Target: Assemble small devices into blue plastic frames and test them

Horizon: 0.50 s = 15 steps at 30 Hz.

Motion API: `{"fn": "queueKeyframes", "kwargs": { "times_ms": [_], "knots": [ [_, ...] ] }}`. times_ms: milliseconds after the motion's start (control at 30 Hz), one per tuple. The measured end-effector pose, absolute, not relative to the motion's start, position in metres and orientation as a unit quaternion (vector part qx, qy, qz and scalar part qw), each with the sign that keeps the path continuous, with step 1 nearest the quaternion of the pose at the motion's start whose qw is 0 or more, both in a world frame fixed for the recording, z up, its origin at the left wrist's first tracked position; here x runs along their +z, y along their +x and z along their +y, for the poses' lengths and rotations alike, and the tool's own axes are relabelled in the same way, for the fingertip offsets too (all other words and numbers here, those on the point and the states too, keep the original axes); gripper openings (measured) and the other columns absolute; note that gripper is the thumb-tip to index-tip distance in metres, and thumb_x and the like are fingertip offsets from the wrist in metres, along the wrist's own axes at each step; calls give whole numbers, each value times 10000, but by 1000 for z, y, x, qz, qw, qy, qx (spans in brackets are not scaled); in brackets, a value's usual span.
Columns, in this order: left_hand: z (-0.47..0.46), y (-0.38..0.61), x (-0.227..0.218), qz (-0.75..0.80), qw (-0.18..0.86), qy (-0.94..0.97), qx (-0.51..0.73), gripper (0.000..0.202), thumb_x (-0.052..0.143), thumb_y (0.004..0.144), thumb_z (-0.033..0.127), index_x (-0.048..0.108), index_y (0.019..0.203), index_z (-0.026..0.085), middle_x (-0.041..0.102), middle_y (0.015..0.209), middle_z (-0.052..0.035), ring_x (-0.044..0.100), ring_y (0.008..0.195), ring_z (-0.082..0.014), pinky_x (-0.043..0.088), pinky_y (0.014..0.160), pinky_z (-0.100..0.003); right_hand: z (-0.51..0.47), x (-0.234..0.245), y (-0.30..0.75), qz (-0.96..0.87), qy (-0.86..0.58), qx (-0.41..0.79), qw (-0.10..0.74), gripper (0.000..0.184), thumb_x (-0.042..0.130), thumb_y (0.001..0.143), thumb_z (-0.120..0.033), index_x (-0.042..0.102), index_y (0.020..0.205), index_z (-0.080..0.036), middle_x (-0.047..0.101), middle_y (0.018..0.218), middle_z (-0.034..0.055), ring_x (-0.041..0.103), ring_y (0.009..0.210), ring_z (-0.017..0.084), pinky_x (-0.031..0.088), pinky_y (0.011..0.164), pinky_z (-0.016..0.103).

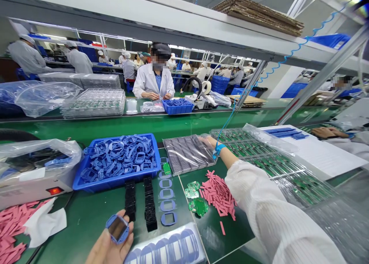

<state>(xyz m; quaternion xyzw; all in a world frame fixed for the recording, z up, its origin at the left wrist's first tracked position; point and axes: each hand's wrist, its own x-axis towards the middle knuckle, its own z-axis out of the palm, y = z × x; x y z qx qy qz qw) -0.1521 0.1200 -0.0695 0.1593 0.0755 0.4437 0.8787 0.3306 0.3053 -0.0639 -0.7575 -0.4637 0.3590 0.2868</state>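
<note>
My left hand (108,244), low in the view, has its thumb and fingers closed on a blue plastic frame (117,228) with a dark window in it. My right hand (208,141) reaches forward to the far right corner of a film-wrapped tray of grey strips (188,153); its fingers are small and indistinct there. A blue strap (220,148) is around that wrist. Between my arms lie two rows of black pieces (150,204), a column of blue frames (167,205) and several green circuit boards (198,206). A pile of pink strips (218,195) is beside my right forearm.
A blue bin (154,171) heaped with blue frames stands at the back left. Clear trays of circuit boards (271,164) lie to the right. Stacked white-and-blue sheets (170,248) lie in front. A co-worker (157,79) sits across the green belt. A metal shelf crosses overhead.
</note>
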Motion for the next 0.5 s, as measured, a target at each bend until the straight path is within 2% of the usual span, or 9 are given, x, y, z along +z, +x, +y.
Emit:
{"fn": "queueKeyframes", "kwargs": {
  "times_ms": [167, 333, 500],
  "knots": [
    [122, -152, -66, 87, 886, 152, 430, 378, 369, 923, 185, 668, 1141, 260, 710, 1147, -17, 646, 1066, -171, 471, 945, -231, 305, -60, 333, -435, -759, 381, 299, 315, 542, 899, -342, 540, 1154, -157, 574, 1144, 70, 597, 962, 194, 519, 807, 389],
    [121, -151, -63, 145, 872, 143, 444, 309, 466, 891, 209, 694, 1087, 281, 742, 1076, -16, 679, 1006, -194, 520, 887, -258, 305, -59, 335, -432, -756, 385, 306, 304, 538, 901, -343, 547, 1146, -162, 574, 1148, 66, 595, 964, 195, 518, 811, 386],
    [119, -149, -64, 156, 861, 142, 462, 300, 468, 893, 219, 696, 1081, 274, 748, 1062, -20, 687, 986, -192, 529, 869, -250, 305, -59, 336, -437, -756, 388, 294, 311, 537, 902, -343, 540, 1155, -161, 573, 1149, 71, 595, 964, 192, 517, 811, 390]
  ]
}}
